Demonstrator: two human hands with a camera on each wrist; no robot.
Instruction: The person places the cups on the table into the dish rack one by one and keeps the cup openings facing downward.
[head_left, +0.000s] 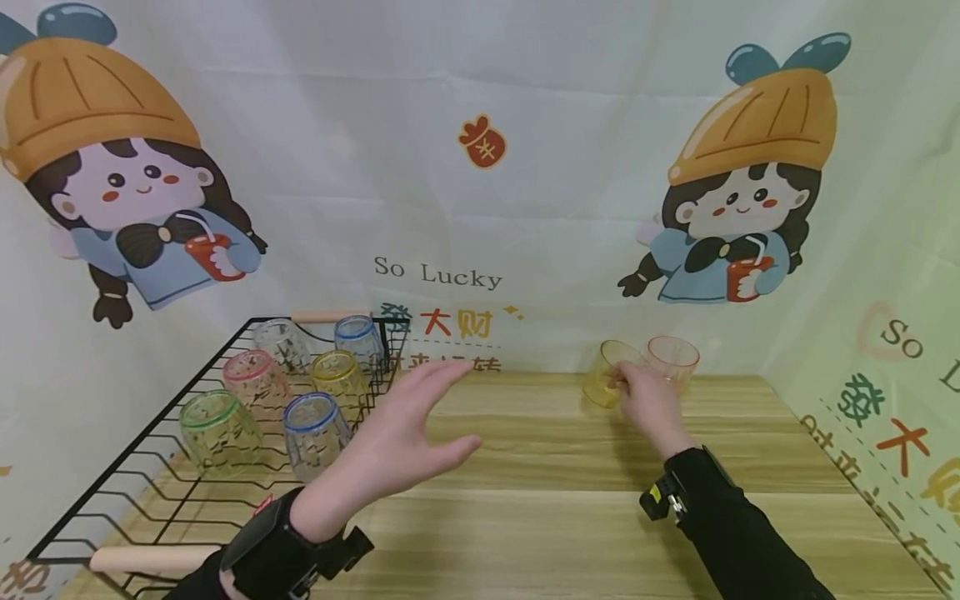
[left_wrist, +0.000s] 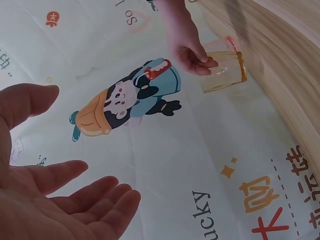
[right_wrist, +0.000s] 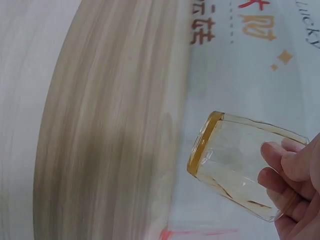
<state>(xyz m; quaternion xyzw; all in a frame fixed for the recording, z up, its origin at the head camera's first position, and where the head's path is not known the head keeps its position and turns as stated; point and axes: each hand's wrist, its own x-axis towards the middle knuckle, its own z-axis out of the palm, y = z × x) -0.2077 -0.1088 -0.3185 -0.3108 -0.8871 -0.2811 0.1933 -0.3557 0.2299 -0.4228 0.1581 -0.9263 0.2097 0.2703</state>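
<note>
My right hand (head_left: 651, 402) pinches a yellow glass (head_left: 600, 385) near its upper end, in front of the printed cloth. In the right wrist view, the fingers (right_wrist: 292, 172) grip the end away from the thick amber band of the glass (right_wrist: 240, 160). The glass leans a little; whether it touches the tabletop I cannot tell. Just right of it stands a pink-rimmed glass (head_left: 678, 354), partly behind the hand. My left hand (head_left: 397, 433) hovers by the rack's right side, thumb and fingers spread, holding nothing; its palm (left_wrist: 45, 210) fills the lower left of the left wrist view.
A black wire rack (head_left: 161, 496) with wooden handles stands at the left. In it are several glasses, among them a green one (head_left: 221, 433), a pink one (head_left: 257, 383) and a blue-rimmed one (head_left: 315, 433). The wooden tabletop (head_left: 525, 533) meets a printed cloth (head_left: 555, 208) behind.
</note>
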